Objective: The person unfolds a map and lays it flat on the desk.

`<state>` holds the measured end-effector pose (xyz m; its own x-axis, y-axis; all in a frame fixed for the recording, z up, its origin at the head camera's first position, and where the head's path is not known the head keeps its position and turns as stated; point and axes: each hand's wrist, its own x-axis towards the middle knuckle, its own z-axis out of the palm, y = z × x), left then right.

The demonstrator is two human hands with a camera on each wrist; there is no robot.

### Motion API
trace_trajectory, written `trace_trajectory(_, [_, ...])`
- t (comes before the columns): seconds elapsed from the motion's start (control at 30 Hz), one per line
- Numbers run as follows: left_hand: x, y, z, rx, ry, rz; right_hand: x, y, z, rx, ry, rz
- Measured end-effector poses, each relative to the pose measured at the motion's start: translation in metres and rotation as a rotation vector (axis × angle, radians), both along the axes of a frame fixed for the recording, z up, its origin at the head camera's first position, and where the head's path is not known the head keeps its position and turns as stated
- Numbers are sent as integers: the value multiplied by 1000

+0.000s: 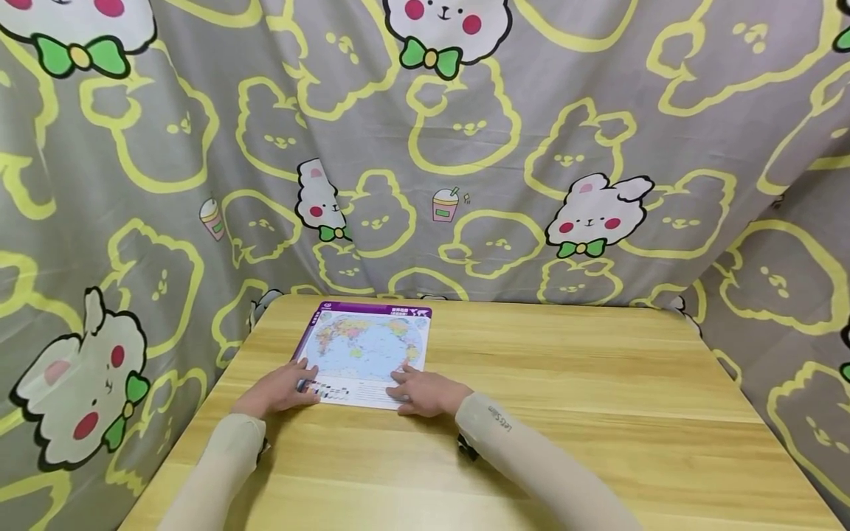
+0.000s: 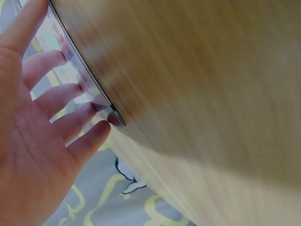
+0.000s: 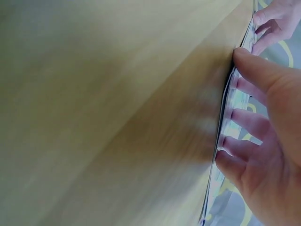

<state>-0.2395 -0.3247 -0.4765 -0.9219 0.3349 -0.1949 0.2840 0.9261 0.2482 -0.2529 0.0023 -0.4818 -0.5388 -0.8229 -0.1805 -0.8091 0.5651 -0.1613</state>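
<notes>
A world map (image 1: 372,346) with a purple border along its top and left side lies flat on the wooden table, left of the middle. My left hand (image 1: 282,387) is at its lower left corner, fingers spread, fingertips touching the printed surface. On the lower right part rests my right hand (image 1: 428,392), its fingers extended over the map. In the left wrist view, the fingertips of the left hand (image 2: 51,117) line up along the map's thin dark edge. The right wrist view shows the right hand (image 3: 268,127) with its thumb at the near edge and the other fingertips on the face.
The wooden table (image 1: 584,398) extends to the right and in front of the map. A grey curtain (image 1: 478,184) with yellow outlines and white rabbits hangs behind the table and at both sides.
</notes>
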Motion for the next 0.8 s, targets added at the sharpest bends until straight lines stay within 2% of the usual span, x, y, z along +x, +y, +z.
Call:
trace_trajectory(0.17, [0,7,-1,-26,18,-36,2,8,1,11,8,5])
trace_trajectory(0.4, [5,25,5,-69,9,-60,4,22,-3,-3,-4,2])
trace_trajectory(0.57, [4,32,0,-102,32,-77,8,32,-3,-4,-15,-1])
trace_trajectory(0.7, [3,41,3,-104,67,-108,11,40,0,-5,-15,-3])
trace_trajectory(0.8, [4,48,7,-114,66,-114,13,45,2,-11,-18,-3])
